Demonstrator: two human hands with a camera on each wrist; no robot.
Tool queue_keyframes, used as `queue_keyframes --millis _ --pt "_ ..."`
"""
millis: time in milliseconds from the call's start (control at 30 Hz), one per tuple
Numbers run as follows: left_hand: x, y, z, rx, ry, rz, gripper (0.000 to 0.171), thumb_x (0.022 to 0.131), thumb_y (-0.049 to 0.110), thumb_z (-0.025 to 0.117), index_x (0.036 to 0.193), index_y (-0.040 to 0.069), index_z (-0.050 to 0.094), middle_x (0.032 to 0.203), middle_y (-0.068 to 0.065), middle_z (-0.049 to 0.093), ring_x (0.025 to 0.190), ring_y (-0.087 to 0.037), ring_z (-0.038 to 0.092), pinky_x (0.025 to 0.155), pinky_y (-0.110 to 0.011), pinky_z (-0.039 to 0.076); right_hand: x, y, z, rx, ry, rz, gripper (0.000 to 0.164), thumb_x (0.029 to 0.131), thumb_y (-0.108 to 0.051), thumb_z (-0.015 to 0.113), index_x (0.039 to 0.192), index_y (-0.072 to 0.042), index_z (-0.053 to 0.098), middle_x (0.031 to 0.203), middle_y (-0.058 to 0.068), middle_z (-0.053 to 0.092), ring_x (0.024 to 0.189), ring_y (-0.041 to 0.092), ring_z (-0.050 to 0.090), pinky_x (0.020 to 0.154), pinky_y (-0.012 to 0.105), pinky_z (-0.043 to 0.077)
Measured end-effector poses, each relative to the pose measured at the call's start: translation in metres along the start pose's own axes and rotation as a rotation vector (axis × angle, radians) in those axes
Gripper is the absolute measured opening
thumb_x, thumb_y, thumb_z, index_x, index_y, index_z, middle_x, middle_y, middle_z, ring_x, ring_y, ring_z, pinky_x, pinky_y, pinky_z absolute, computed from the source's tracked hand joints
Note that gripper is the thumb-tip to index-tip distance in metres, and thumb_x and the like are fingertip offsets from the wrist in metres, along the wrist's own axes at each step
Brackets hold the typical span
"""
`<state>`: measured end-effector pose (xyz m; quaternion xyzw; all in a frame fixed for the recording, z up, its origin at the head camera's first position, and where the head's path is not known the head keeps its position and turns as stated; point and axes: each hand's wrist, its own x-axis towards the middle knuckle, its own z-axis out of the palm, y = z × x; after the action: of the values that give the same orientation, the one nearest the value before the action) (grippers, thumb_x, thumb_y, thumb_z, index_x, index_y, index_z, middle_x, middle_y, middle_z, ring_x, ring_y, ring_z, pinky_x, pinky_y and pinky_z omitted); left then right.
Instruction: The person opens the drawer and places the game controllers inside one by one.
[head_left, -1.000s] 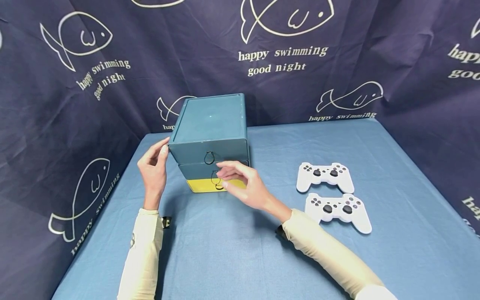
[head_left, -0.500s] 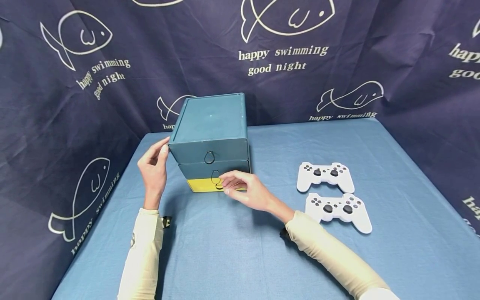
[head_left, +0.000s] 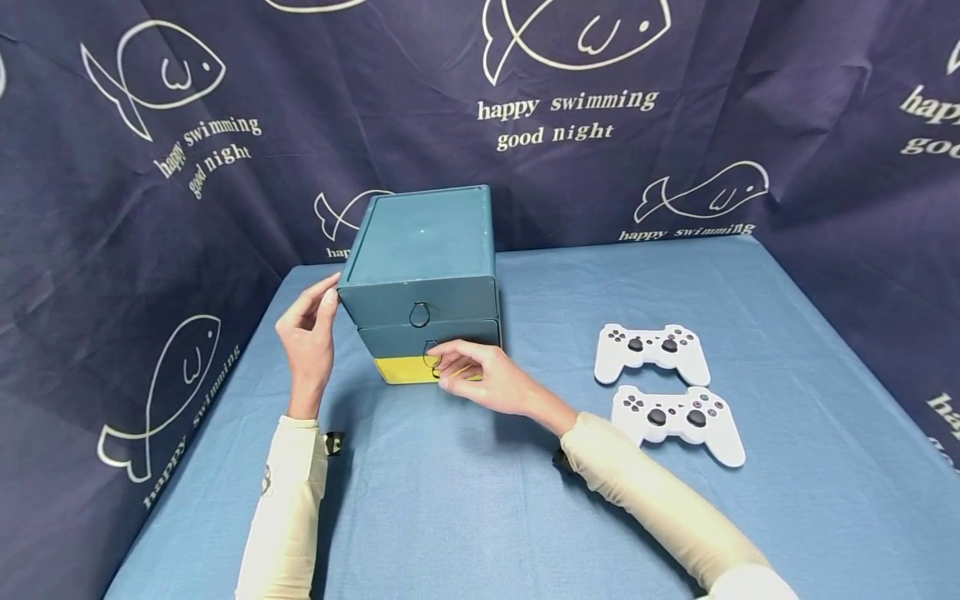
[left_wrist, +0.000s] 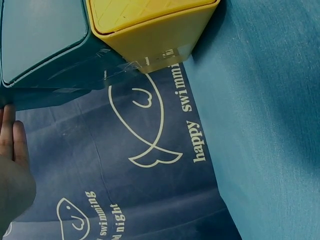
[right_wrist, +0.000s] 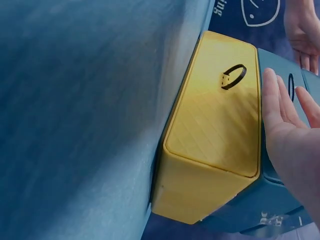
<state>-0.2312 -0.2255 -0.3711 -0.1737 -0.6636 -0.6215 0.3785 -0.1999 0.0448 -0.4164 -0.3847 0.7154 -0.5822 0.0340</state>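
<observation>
A stack of three drawer boxes stands at the back left, its upper two boxes (head_left: 420, 237) blue-green and the bottom drawer (head_left: 405, 370) yellow. Each front has a thin black pull loop; the top one (head_left: 419, 315) hangs in plain sight. My left hand (head_left: 307, 329) rests its fingertips against the left side of the top box, fingers extended. My right hand (head_left: 491, 379) is at the front of the stack. In the right wrist view its straight fingers and thumb stand either side of the middle drawer's loop (right_wrist: 291, 87), not closed on it; the yellow drawer's loop (right_wrist: 243, 75) is beside them.
Two white game controllers lie on the blue cloth to the right, one (head_left: 651, 353) behind the other (head_left: 678, 423). The right sleeve (head_left: 660, 500) overlaps the nearer one. A dark blue curtain (head_left: 420, 100) with fish prints stands behind and at both sides.
My right hand has come down from in front of the middle drawer, then shifted slightly left toward the middle loop. The left hand, boxes and controllers have stayed put.
</observation>
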Motion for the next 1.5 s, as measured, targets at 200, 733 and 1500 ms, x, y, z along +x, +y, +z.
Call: queue_keyframes --millis 200,733,1500 --pt "0.0 0.002 0.001 -0.005 -0.002 0.001 0.025 0.101 0.006 0.065 0.119 -0.008 0.073 0.111 -0.008 0.076 0.094 -0.011 0.071 0.087 -0.024 0.052 0.005 0.002 0.004 0.0 -0.037 0.005 0.043 0.096 -0.001 0.068 0.138 0.004 0.06 0.121 0.026 0.066 0.103 0.029 0.068 0.092 0.038 0.056" --pt "0.001 0.004 0.002 -0.002 -0.002 0.0 0.025 0.1 0.005 0.065 0.119 -0.009 0.073 0.111 -0.006 0.076 0.095 -0.012 0.071 0.088 -0.025 0.053 0.011 0.003 0.007 0.037 -0.07 0.042 0.045 0.098 -0.005 0.067 0.141 0.003 0.058 0.13 0.023 0.064 0.108 0.027 0.068 0.095 0.037 0.055" --pt "0.0 0.004 0.002 -0.003 0.012 -0.009 0.024 0.099 0.002 0.066 0.119 -0.008 0.073 0.112 -0.008 0.076 0.094 -0.01 0.07 0.086 -0.023 0.052 0.001 -0.003 0.015 0.054 -0.027 -0.039 0.043 0.094 0.0 0.07 0.137 0.002 0.063 0.129 0.024 0.064 0.112 0.037 0.067 0.092 0.035 0.056"
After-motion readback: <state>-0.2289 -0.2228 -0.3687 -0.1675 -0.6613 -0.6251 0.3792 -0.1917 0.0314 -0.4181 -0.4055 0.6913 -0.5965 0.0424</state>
